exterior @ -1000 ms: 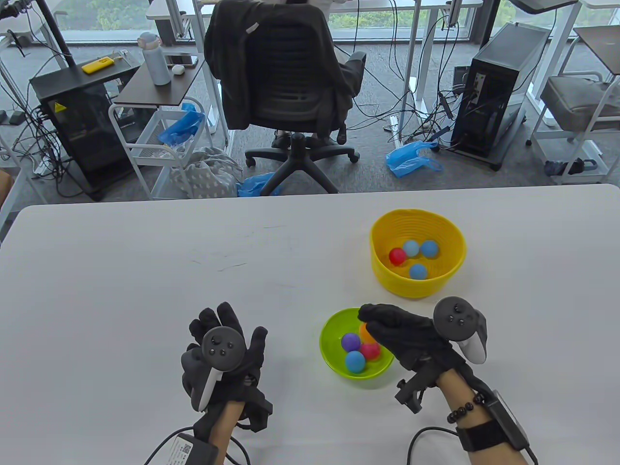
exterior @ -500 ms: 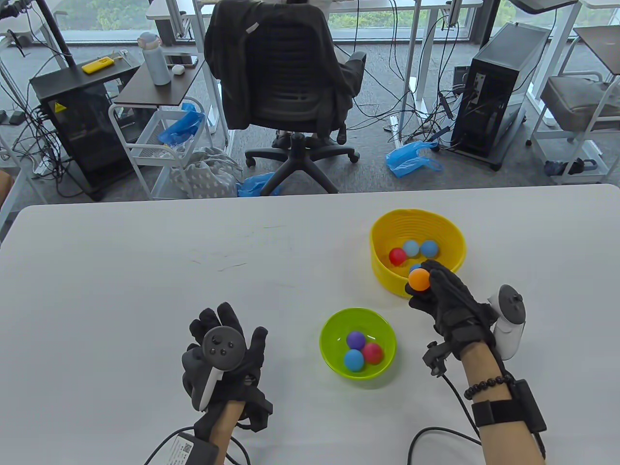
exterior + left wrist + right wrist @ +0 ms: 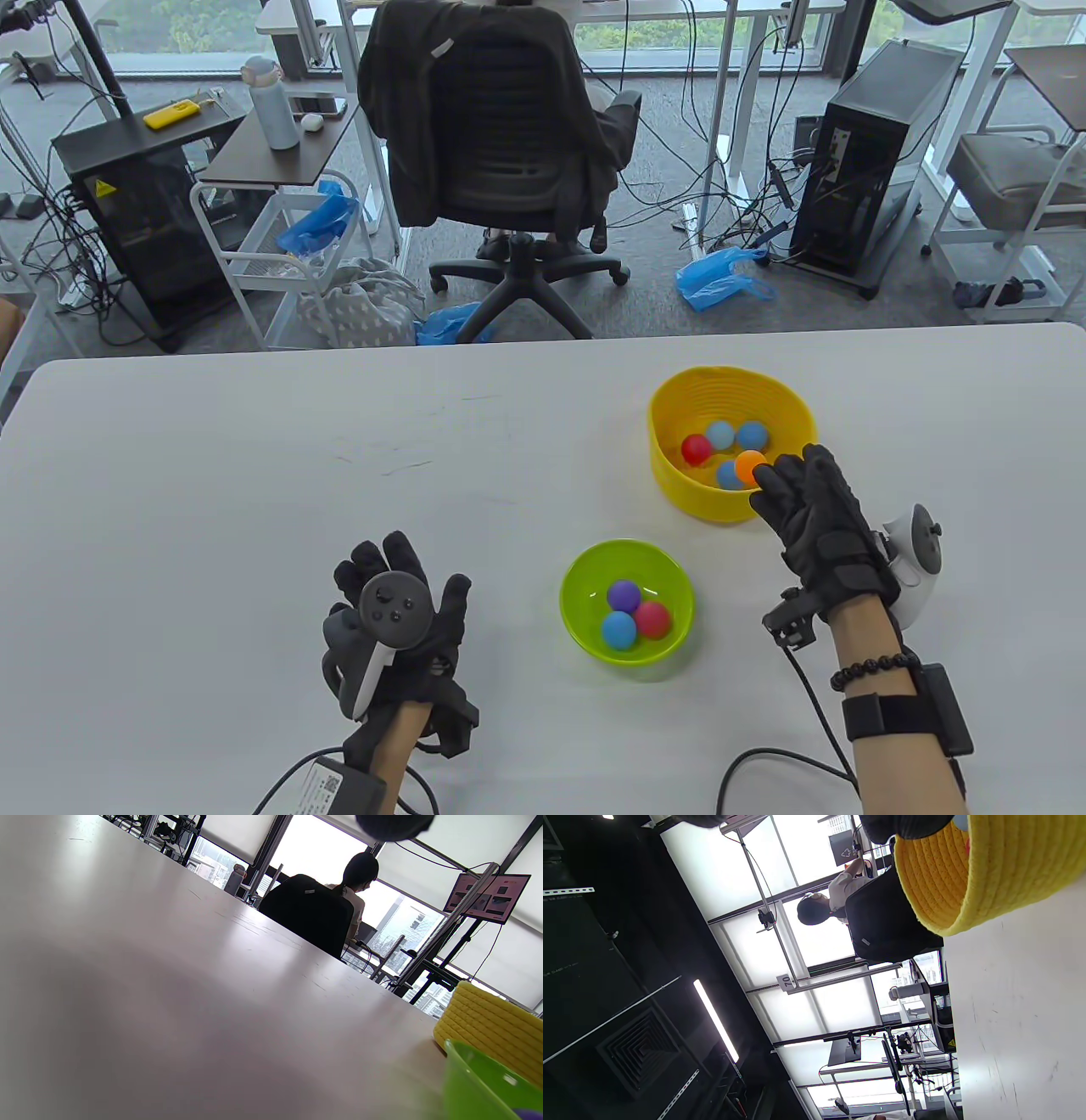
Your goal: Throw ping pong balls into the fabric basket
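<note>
1. Moved since half a second ago: right hand (image 3: 827,531) farther toward the counter's far edge and right, fingers now spread and released; orange ball (image 3: 750,466) out of the fingers' hold, at the tip of the forefinger over the near rim of the yellow fabric basket (image 3: 670,475). Cannot tell whether still touching the fingertip.
2. Unchanged: left hand (image 3: 394,624), palm down on the counter (image 3: 254,509) near the near edge, fingers relaxed and spread, holding nothing.
3. Inside the basket, right of the counter's middle: one red ball (image 3: 696,448) and three light blue balls (image 3: 720,435), the nearest partly behind the orange one.
4. Between the hands, closer to the near edge than the basket and apart from it: green bowl (image 3: 577,624) holding a purple ball (image 3: 624,596), a red one (image 3: 653,619) and a blue one (image 3: 619,630), the three touching.
5. Left wrist view: bowl rim low at the right, woven basket wall just behind.
6. Right wrist view: basket wall, close, at the upper right.
</note>
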Demonstrator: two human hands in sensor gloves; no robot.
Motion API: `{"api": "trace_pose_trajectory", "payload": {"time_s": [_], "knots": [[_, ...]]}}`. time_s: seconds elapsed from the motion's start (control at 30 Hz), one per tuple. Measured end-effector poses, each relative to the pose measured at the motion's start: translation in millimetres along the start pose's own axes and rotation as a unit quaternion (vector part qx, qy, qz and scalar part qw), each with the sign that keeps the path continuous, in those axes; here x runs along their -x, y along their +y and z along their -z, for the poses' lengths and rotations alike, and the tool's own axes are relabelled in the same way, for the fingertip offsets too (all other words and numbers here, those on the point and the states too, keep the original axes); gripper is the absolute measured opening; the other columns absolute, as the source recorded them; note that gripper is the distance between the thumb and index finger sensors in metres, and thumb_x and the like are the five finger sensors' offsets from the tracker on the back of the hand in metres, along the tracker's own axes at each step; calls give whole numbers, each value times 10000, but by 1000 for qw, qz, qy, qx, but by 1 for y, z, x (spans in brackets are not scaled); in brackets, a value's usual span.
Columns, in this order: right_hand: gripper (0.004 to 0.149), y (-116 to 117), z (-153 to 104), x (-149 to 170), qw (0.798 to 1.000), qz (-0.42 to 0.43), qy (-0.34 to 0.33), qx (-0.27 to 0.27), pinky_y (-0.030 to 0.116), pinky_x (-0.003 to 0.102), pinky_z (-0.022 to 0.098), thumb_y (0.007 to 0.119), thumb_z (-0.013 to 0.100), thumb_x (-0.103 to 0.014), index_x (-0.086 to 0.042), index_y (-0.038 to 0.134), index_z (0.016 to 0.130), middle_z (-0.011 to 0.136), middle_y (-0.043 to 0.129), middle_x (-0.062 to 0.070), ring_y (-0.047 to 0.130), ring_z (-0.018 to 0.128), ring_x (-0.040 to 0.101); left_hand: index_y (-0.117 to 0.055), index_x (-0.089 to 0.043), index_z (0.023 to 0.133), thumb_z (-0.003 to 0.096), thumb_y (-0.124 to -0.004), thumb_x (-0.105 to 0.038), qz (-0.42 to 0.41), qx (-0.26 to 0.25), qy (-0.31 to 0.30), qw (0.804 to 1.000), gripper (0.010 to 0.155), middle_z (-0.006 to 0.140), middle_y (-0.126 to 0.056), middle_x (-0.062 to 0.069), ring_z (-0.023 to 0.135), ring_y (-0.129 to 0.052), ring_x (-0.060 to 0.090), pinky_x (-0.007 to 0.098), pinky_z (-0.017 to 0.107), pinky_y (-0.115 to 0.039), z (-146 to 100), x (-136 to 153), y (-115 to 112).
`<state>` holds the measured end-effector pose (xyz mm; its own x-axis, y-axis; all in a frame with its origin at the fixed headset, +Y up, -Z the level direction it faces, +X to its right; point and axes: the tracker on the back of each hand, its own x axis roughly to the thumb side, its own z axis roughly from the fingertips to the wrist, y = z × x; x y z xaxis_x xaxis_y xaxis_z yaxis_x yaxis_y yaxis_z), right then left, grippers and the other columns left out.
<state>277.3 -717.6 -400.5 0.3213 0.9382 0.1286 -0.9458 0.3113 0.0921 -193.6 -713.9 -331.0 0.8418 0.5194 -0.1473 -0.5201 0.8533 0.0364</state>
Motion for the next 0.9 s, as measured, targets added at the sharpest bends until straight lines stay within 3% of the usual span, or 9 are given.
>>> {"api": "trace_pose_trajectory", "payload": {"time_s": [0.23, 0.4, 0.6, 0.9], "knots": [[643, 27, -14, -21, 982, -175, -69, 17, 632, 605, 707, 593, 634, -455, -102, 398, 1135, 1143, 440, 268, 661, 962, 503, -149, -109, 1145, 596, -643, -510, 1, -2, -3, 1000, 841, 1164, -25, 255, 1037, -19, 557, 791, 677, -132, 0, 0, 0], [550, 61, -24, -32, 931, -342, -129, -3, 742, 573, 634, 648, 609, -460, -145, 627, 1060, 1081, 656, 212, 825, 857, 454, -148, -108, 1146, 596, -643, -511, -2, -2, -4, 1000, 842, 1164, -24, 255, 1037, -17, 556, 790, 678, -131, 0, 0, 0], [525, 99, -36, -32, 875, -454, -159, -48, 809, 548, 545, 677, 583, -460, -142, 737, 996, 992, 789, 205, 924, 733, 428, -150, -108, 1146, 596, -644, -510, -1, -3, -5, 1000, 842, 1164, -25, 257, 1037, -19, 557, 790, 678, -132, 0, 0, 0], [540, 140, -43, -9, 816, -542, -94, -179, 836, 547, 476, 689, 572, -458, -107, 776, 974, 933, 847, 236, 968, 643, 429, -149, -107, 1146, 596, -643, -511, -2, -3, -5, 1000, 843, 1164, -23, 255, 1037, -17, 556, 791, 678, -131, 0, 0, 0]]}}
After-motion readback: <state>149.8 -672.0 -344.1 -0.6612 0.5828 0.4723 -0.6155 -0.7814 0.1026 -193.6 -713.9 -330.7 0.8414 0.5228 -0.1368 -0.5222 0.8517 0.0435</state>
